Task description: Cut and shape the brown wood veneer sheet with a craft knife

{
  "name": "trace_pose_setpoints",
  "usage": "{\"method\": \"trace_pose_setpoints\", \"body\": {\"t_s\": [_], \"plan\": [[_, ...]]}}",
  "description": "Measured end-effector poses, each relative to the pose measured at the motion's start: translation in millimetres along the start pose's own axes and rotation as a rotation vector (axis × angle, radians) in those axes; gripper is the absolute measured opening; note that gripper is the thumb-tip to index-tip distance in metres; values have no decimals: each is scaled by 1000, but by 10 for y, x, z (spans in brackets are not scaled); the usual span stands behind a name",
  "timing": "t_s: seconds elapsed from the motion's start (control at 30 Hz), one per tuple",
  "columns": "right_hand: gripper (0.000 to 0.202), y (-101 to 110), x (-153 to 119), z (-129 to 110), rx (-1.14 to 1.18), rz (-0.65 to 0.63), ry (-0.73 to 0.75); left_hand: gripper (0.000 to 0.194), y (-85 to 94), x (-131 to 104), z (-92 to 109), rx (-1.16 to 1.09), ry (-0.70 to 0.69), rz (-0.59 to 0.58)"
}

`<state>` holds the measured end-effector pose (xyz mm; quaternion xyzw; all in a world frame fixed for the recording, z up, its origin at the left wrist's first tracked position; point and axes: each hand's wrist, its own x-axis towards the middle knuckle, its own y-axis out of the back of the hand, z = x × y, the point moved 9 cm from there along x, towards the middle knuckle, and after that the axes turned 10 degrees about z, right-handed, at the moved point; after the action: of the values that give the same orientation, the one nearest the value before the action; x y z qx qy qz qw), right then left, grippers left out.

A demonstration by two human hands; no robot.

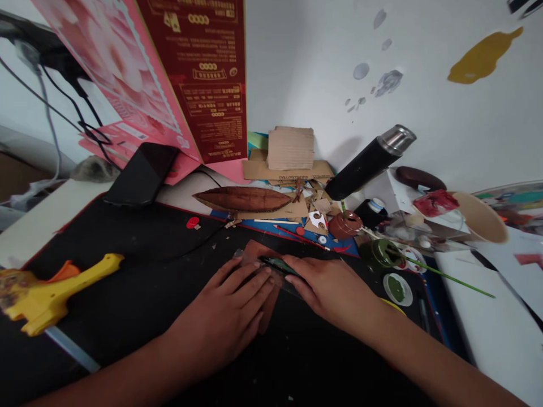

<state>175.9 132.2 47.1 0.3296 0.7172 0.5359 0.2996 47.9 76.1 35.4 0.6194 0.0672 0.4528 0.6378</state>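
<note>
On the black mat (169, 282), a brown sheet (269, 311) lies under a clear strip (290, 287). My left hand (231, 308) presses flat on both, its fingers stretched toward the sheet's upper part. From the right, my right hand (322, 282) grips a dark green cutter-like tool (278, 264), whose tip points left beside my left fingertips. Whether the tip touches the sheet is too small to tell. A brown boat-shaped piece (244, 199) rests beyond my hands.
A yellow glue gun (55, 294) lies at the left, a black phone (142, 174) behind it. Cardboard pieces (291, 148) stand at the back. A black thermos (369, 161), brown paint jar (344, 226), green paint jar (382, 252) and open lid (397, 289) are at the right.
</note>
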Motion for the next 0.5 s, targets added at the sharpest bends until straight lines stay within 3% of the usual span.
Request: {"method": "trace_pose_setpoints", "body": {"t_s": [0.5], "plan": [[36,29,66,-108,-186,-62,39,47,5,20,1,-13,7,6]]}}
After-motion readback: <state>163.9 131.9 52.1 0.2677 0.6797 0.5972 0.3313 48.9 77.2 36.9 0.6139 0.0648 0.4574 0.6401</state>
